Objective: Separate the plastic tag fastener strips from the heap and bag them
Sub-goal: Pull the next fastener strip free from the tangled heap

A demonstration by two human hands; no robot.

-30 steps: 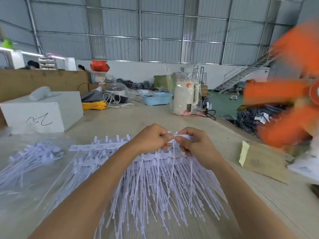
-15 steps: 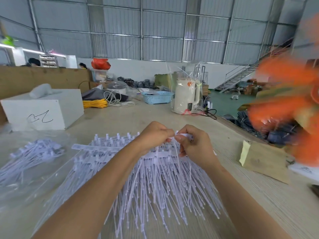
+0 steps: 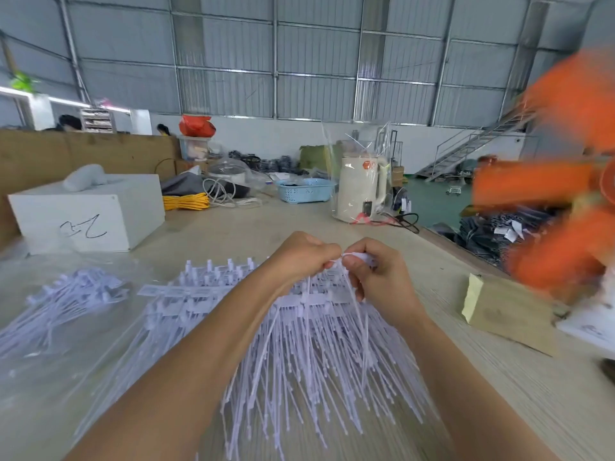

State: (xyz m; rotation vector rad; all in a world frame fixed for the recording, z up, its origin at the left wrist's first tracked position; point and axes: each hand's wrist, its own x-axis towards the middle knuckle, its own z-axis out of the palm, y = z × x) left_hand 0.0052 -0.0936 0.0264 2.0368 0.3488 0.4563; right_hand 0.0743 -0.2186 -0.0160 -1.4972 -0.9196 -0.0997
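Left of the hands lies a bagged bundle (image 3: 70,294). The left hand (image 3: 301,257) and right hand (image 3: 376,277) both pinch one strip (image 3: 352,257), lifted above the heap (image 3: 299,354) spread beneath them.

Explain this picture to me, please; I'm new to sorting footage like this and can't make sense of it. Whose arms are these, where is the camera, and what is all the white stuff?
There is no machine here: a person wears a wide-angle camera on the head, looking forward and down, so the two bare arms are their own. The left hand and right hand meet and pinch the top end of one fastener strip, raised above the heap of white plastic tag fastener strips spread on the table. To the left, more strips lie in a clear bag. Farther back stand a white box, a blue basket and a cream kettle. The orange blur at right is too smeared to identify.
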